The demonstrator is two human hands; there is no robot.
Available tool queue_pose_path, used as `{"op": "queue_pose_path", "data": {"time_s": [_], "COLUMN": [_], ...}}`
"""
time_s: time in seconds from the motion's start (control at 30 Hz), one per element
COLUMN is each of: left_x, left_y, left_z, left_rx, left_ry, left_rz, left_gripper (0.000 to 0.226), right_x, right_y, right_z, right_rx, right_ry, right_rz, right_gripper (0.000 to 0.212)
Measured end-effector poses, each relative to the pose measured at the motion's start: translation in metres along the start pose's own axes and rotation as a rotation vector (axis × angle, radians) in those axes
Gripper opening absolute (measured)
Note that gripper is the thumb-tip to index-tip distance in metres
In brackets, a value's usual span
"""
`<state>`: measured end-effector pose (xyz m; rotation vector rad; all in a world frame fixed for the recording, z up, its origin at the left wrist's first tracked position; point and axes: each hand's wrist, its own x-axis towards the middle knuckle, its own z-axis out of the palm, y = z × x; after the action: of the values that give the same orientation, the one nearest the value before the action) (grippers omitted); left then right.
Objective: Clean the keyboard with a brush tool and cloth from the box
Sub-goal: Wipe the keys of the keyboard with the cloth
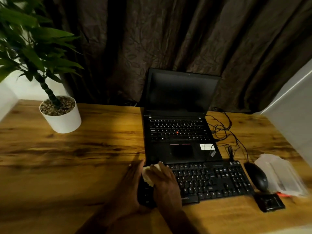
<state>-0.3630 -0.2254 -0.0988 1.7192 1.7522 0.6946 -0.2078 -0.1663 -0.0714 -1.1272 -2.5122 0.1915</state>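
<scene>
A black external keyboard (211, 180) lies on the wooden desk in front of an open black laptop (179, 132). My right hand (164, 181) presses a pale cloth (148, 174) onto the keyboard's left end. My left hand (130, 184) rests flat against the keyboard's left edge, fingers together, steadying it. A clear plastic box (280, 176) sits at the right of the desk. Beside it lies a small black square object (269, 202). No brush tool can be made out.
A black mouse (257, 176) lies between keyboard and box, with tangled black cables (226, 132) behind it. A white pot with a green plant (60, 114) stands at the back left. Dark curtains hang behind the desk (67, 157); a white wall is at the right.
</scene>
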Motion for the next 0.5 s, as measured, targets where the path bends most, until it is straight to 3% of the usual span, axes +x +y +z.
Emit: {"op": "queue_pose_path", "data": {"time_s": [0.23,0.4,0.5], "left_x": [0.000,-0.001,-0.001], "left_y": [-0.002,0.000,-0.001], "left_z": [0.002,0.002,0.004], "left_rx": [0.012,0.055,0.063], "left_ry": [0.022,0.028,0.033], "left_rz": [-0.017,0.003,0.003], "left_gripper": [0.150,0.149,0.150], "right_x": [-0.001,-0.013,-0.012], "right_y": [0.011,0.031,0.018], "right_z": [0.000,-0.017,-0.015], "right_rx": [-0.125,-0.193,-0.195], "right_ry": [0.023,0.091,0.034], "right_rz": [-0.093,0.094,0.158], "right_gripper": [0.042,0.044,0.047]}}
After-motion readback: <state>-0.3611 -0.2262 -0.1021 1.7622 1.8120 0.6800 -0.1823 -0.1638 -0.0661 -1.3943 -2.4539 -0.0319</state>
